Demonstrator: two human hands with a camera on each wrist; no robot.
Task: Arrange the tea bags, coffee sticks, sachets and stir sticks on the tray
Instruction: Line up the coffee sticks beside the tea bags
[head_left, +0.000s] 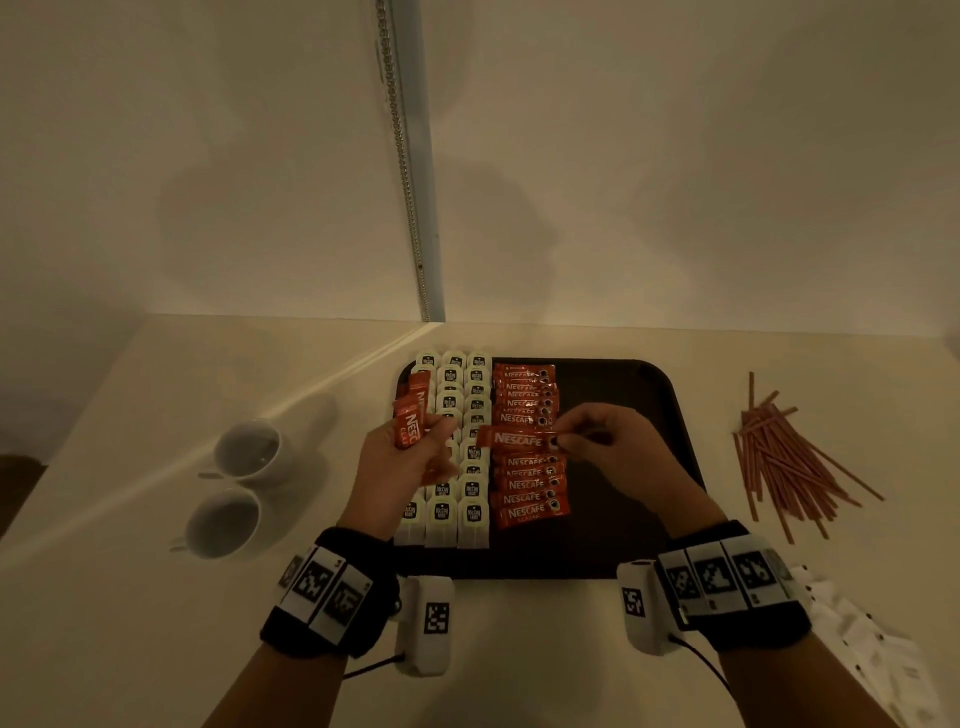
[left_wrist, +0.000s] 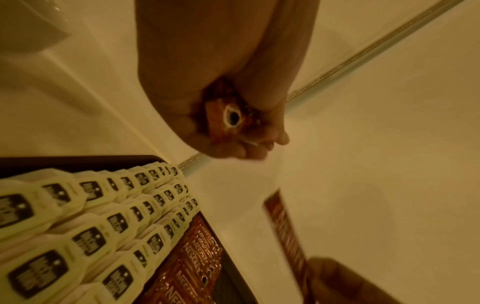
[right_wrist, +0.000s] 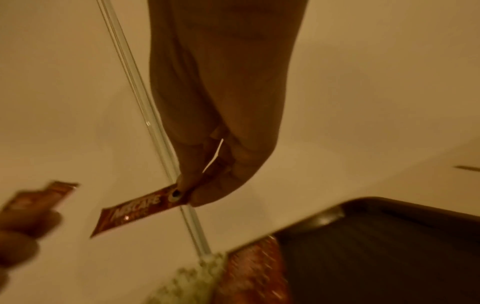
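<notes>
- The desk (head_left: 519, 649) is pale and carries a dark tray (head_left: 623, 519) set close to the wall.
- The tray has rounded corners; its right half is bare dark surface.
- Tea bags (head_left: 470, 512) fill the tray's left part in three overlapping rows that run from its near edge to its far edge.
- Coffee sticks (head_left: 527, 499) lie just right of the tea bags on the tray, stacked crosswise in one column, with a gap in the middle of that column.
- Stir sticks (head_left: 789, 457) lie in a loose heap on the desk, right of the tray and apart from it.
- Two white cups (head_left: 228, 517) stand on the desk left of the tray, one behind the other.
- White sachets (head_left: 872, 660) lie on the desk off the tray's near right corner, partly behind the right wrist.
- The left hand (head_left: 402, 457) hovers over the tray's tea bags, fingers curled around a bunch of red sticks (head_left: 408, 415).
- The right hand (head_left: 608, 441) is over the tray's middle, thumb and fingers pinching the end of a single stick (head_left: 514, 439), held level above the gap in the column.
</notes>
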